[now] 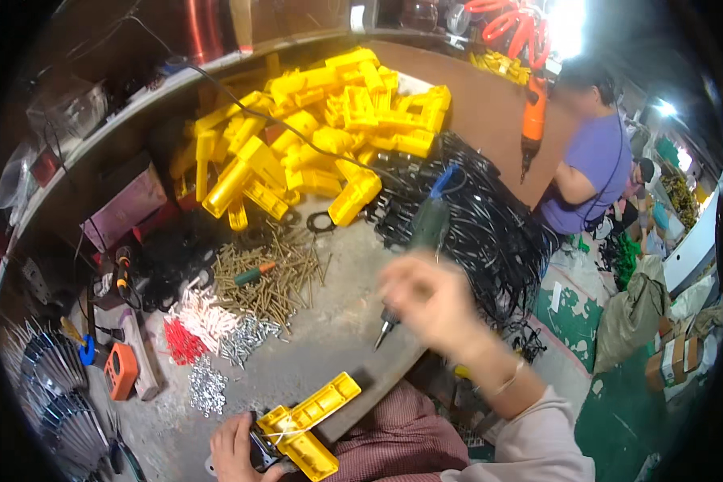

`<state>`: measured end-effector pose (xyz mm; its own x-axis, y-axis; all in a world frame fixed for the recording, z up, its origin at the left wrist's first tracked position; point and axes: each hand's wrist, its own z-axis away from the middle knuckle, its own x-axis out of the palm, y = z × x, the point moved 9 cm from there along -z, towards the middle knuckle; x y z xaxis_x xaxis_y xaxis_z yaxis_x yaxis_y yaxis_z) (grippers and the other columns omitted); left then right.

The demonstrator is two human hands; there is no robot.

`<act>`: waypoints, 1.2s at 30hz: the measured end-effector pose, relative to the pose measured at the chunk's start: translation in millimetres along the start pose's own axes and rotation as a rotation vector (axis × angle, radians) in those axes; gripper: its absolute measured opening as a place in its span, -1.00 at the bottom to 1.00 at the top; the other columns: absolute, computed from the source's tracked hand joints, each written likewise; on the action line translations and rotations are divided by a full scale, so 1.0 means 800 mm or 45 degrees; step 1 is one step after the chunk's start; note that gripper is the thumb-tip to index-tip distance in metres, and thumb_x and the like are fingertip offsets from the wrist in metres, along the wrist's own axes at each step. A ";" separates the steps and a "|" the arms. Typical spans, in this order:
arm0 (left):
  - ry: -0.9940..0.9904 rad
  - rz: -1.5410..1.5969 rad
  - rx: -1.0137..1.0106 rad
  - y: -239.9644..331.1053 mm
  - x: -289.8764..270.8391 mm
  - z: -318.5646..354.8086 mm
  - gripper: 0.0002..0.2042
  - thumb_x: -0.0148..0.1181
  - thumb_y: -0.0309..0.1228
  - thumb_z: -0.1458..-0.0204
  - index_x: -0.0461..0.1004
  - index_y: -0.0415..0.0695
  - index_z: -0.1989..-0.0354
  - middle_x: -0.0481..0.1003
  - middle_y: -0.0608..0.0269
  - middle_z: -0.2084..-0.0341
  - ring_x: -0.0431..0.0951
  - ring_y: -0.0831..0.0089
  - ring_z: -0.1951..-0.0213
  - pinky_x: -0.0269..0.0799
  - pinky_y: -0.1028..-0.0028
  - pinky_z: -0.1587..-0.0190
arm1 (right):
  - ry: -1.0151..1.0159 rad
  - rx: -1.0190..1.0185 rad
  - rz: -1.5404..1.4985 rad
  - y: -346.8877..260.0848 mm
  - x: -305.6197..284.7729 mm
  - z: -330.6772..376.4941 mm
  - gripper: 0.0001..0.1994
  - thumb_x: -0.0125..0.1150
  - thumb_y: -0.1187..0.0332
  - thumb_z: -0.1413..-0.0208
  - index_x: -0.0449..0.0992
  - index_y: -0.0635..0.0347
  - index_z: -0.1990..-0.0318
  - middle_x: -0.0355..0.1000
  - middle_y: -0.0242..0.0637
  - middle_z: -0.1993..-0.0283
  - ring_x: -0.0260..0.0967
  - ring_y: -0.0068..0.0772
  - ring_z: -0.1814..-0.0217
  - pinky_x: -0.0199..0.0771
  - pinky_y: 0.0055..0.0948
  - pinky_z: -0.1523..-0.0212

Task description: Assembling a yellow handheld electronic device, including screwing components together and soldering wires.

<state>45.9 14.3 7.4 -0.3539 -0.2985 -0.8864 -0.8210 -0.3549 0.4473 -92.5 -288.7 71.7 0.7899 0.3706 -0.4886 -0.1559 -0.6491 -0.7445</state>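
At the bench's near edge, my left hand [234, 448] is closed round a yellow plastic housing [309, 410] with two arms at an angle. A black part [263, 447] sits beside my fingers at the housing's end, and a thin pale wire crosses the yellow plastic. My right hand [430, 301] is raised over the bench, blurred by motion, its fingers bent. It overlaps the middle of a dark green electric screwdriver [431, 223], whose bit [384, 331] points down below the hand. Whether the fingers grip the tool cannot be made out.
Yellow housings [321, 120] are heaped at the back, beside black cables [490, 225]. Long brass-coloured screws [285, 269], white pieces [205, 313], red pieces [183, 341] and silver screws [207, 387] lie in piles. An orange screwdriver [533, 116] hangs near a person in purple [594, 165].
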 end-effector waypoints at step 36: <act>-0.089 0.853 0.435 0.128 0.010 -0.033 -0.26 0.33 -0.25 0.07 0.12 -0.20 -0.28 0.42 -0.07 0.02 0.46 0.09 0.05 0.34 0.28 -0.08 | -0.793 0.467 -1.188 -0.153 0.084 0.061 -0.55 0.02 0.34 -0.26 0.15 0.42 -0.20 0.37 -0.24 0.32 0.40 -0.52 0.47 0.44 -0.57 0.38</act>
<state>-29.1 -47.6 49.0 -0.8446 -0.2928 -0.4482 -0.5092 0.1810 0.8414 -49.3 -151.9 107.3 0.2787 0.9266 0.2523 0.0874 0.2372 -0.9675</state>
